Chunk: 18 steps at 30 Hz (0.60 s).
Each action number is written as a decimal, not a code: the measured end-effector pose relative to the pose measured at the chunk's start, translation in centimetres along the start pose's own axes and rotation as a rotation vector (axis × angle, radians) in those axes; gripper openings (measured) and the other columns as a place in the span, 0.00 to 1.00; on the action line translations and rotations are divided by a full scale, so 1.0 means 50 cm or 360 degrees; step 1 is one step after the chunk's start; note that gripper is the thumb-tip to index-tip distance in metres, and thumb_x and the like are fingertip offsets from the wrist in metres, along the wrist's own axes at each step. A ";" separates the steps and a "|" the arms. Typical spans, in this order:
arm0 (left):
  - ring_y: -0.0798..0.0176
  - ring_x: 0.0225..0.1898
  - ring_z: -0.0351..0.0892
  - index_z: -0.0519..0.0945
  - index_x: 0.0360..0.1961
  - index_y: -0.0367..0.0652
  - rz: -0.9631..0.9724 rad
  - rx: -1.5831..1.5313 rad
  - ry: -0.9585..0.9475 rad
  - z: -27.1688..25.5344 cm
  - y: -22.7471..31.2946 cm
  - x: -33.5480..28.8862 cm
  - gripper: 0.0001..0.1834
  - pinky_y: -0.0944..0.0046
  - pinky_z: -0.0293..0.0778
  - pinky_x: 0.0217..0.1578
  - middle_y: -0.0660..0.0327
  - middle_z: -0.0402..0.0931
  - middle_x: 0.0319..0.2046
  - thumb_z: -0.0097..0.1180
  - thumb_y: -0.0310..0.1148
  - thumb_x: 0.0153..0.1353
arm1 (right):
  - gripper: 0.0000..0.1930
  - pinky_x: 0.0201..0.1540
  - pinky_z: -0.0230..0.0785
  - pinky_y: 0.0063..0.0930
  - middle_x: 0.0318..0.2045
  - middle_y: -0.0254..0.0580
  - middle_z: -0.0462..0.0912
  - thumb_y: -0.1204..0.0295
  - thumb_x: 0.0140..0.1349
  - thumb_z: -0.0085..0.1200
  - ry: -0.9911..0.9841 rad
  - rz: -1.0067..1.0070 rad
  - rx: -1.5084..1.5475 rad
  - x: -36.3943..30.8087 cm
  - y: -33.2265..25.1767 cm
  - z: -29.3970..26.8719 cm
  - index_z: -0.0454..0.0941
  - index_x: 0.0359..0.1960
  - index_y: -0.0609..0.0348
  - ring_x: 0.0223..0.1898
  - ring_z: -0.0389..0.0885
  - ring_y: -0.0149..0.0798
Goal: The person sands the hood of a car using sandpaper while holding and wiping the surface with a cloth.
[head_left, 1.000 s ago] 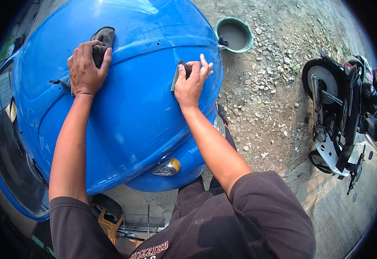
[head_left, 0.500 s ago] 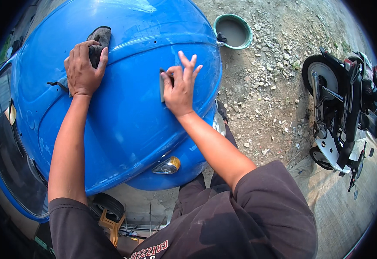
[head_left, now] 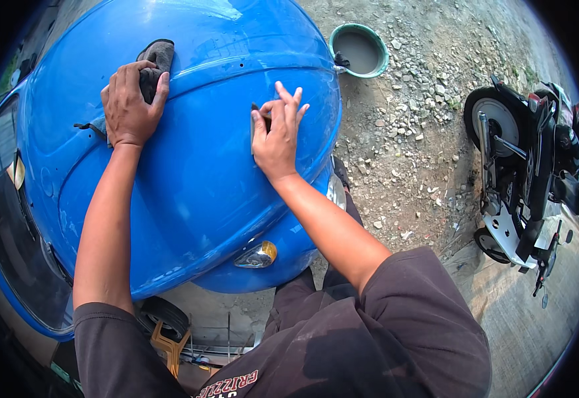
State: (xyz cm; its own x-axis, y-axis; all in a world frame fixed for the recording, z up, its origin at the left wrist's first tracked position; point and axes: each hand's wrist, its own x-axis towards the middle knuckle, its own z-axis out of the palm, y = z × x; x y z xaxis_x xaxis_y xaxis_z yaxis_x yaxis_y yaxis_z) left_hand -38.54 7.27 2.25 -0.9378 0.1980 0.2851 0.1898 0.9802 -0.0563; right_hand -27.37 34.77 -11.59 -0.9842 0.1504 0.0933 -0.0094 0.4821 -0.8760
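Note:
Both of my hands rest on the curved, glossy blue hood of a car (head_left: 190,172). My left hand (head_left: 130,109) is closed around a dark grey cloth (head_left: 164,54), pressing it to the panel; part of the cloth sticks out beyond the fingers, and more grey cloth (head_left: 97,125) shows beside the wrist. On the right side of the hood, my right hand (head_left: 276,136) pinches a thin, dark grey piece of sandpaper (head_left: 253,136) against the paint. Some of its fingers stick out free, and most of the sheet is hidden beneath the hand.
Beyond the hood, a green basin (head_left: 385,56) of murky grey water stands on stony ground (head_left: 409,139). A motorcycle (head_left: 525,172) is parked at right. An amber-and-clear lamp (head_left: 257,255) sits on the near blue fender. At lower left lie a tire (head_left: 164,317) and a yellowish stool (head_left: 168,348).
My right hand has shifted very slightly to the right with the sandpaper, of which less now shows. My left hand stays on the cloth at nearly the same spot.

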 end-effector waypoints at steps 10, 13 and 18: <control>0.50 0.67 0.86 0.86 0.64 0.54 0.0002 -0.0022 -0.0003 -0.004 0.001 0.001 0.21 0.47 0.72 0.71 0.60 0.88 0.60 0.70 0.53 0.81 | 0.10 0.89 0.34 0.95 0.85 0.60 0.66 0.65 0.82 0.70 0.0024 -0.0010 0.0061 0.015 -0.005 -0.005 0.82 0.51 0.55 0.91 0.46 0.91; 0.49 0.68 0.86 0.86 0.64 0.52 0.0002 -0.0031 -0.0001 -0.019 0.001 0.007 0.21 0.46 0.71 0.71 0.59 0.88 0.60 0.70 0.51 0.81 | 0.10 0.89 0.34 0.95 0.85 0.60 0.66 0.65 0.81 0.71 -0.0068 -0.0187 0.0041 0.013 -0.013 -0.012 0.83 0.49 0.55 0.91 0.46 0.90; 0.46 0.68 0.86 0.85 0.64 0.48 0.0006 -0.0080 -0.0049 -0.020 0.009 0.008 0.18 0.46 0.72 0.70 0.56 0.87 0.61 0.69 0.44 0.80 | 0.12 0.89 0.51 0.83 0.82 0.59 0.72 0.64 0.82 0.71 0.0174 -0.0009 -0.0062 0.117 0.039 -0.009 0.83 0.51 0.58 0.90 0.59 0.80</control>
State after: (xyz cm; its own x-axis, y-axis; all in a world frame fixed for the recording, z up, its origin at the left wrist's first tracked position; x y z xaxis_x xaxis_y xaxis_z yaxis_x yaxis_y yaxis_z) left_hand -38.56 7.78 3.28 -0.9455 0.2021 0.2555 0.2067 0.9784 -0.0091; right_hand -33.06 36.97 -12.53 -0.9589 0.2401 0.1511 -0.0057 0.5162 -0.8564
